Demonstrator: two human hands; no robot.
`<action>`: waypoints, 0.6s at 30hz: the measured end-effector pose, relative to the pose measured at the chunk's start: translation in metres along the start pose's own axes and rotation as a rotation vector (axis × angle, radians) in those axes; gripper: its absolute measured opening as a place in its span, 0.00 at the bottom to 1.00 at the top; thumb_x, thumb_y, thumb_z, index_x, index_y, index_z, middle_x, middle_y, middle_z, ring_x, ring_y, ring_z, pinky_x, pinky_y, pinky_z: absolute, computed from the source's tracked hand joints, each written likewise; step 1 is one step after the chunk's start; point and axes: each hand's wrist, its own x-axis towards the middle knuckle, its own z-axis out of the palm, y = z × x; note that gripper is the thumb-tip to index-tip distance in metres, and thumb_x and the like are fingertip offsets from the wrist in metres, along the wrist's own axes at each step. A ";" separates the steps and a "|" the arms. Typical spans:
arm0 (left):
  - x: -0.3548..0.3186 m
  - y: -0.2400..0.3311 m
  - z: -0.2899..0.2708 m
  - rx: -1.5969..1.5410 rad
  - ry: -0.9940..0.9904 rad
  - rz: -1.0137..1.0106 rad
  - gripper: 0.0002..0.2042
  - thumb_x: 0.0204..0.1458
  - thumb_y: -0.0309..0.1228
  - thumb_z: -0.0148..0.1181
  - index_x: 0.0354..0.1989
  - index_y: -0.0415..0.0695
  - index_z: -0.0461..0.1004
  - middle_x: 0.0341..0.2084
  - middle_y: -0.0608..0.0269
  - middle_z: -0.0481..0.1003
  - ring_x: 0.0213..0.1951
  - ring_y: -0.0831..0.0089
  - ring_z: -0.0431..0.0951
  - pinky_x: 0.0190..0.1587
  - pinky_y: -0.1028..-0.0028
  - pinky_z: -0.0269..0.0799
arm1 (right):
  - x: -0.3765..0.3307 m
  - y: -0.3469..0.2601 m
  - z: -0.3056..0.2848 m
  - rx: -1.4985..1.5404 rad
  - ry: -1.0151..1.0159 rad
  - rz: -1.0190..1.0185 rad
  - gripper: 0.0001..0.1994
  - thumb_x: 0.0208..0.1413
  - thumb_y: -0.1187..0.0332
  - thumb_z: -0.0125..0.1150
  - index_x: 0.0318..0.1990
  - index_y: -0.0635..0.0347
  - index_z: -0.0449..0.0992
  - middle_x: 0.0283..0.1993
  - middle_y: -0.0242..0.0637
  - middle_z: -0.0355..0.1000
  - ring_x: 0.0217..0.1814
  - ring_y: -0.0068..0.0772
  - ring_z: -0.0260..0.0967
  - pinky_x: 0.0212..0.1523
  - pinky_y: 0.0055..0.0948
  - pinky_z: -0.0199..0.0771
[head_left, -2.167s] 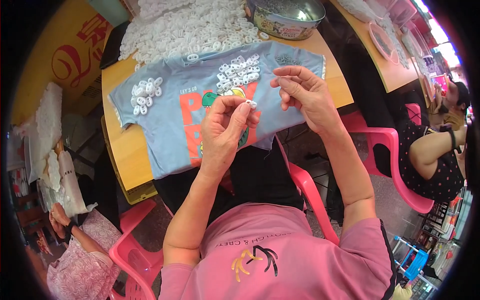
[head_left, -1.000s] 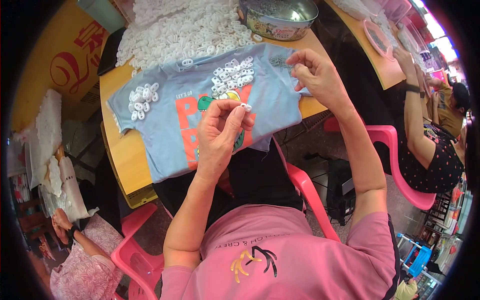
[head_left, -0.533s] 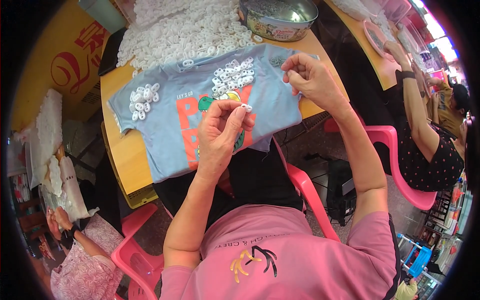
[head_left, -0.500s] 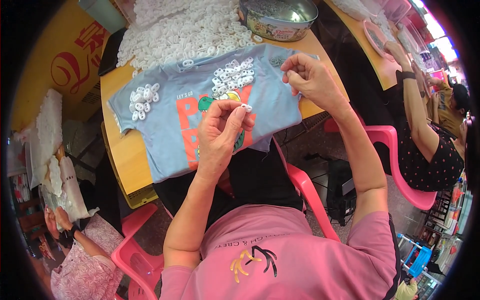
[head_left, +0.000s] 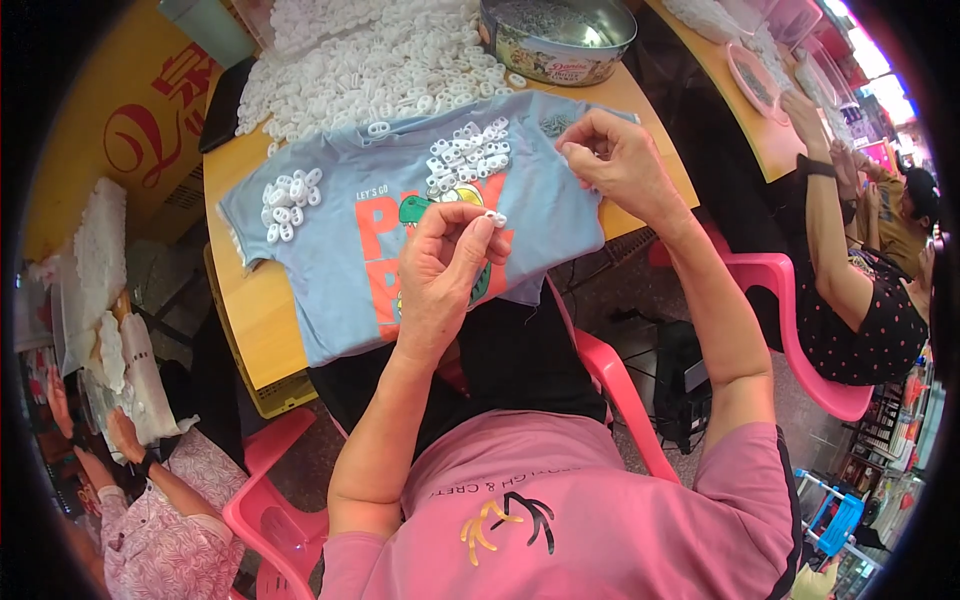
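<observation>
Between thumb and fingertips my left hand (head_left: 440, 270) pinches a small white plastic piece with holes (head_left: 495, 217), above the front of a folded blue T-shirt (head_left: 330, 270). My right hand (head_left: 625, 165) is raised over the shirt's right side, thumb and forefinger pressed together. Whatever they hold, if anything, is too small to make out. Beside its fingertips lies a little heap of small grey bits (head_left: 556, 124). A cluster of similar white pieces (head_left: 468, 155) lies on the shirt beyond my left hand, and another group of white pieces (head_left: 290, 203) rests at its left.
A large heap of white pieces (head_left: 370, 70) covers the table's far part. Behind on the right stands a round metal tin (head_left: 560, 45) holding grey bits. The wooden table (head_left: 260, 345) curves around the shirt. Other people sit at both sides, near pink chairs (head_left: 795, 320).
My right hand has shifted slightly left, its fingers drawn closer together. The left hand keeps its pinch on the white piece, almost still. At the far left, another person's hands have moved apart.
</observation>
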 end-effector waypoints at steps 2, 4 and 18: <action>0.000 0.000 0.000 -0.002 0.002 -0.004 0.06 0.61 0.26 0.54 0.41 0.37 0.70 0.31 0.61 0.77 0.32 0.78 0.77 0.38 0.77 0.74 | 0.000 0.000 0.000 0.108 -0.015 0.073 0.05 0.57 0.73 0.58 0.36 0.66 0.75 0.28 0.29 0.72 0.25 0.14 0.67 0.25 0.16 0.68; 0.000 -0.001 0.000 0.011 0.000 0.010 0.06 0.61 0.26 0.54 0.41 0.37 0.70 0.31 0.61 0.77 0.32 0.78 0.77 0.38 0.77 0.74 | -0.001 -0.005 0.001 0.202 -0.016 0.077 0.06 0.57 0.72 0.58 0.37 0.66 0.75 0.30 0.30 0.73 0.25 0.14 0.68 0.26 0.16 0.69; 0.015 0.024 0.016 0.119 0.012 -0.129 0.07 0.60 0.28 0.56 0.39 0.36 0.71 0.32 0.61 0.76 0.29 0.77 0.78 0.33 0.78 0.76 | -0.010 -0.002 0.004 0.602 -0.115 0.234 0.12 0.61 0.69 0.57 0.49 0.65 0.74 0.34 0.31 0.71 0.28 0.14 0.67 0.30 0.17 0.75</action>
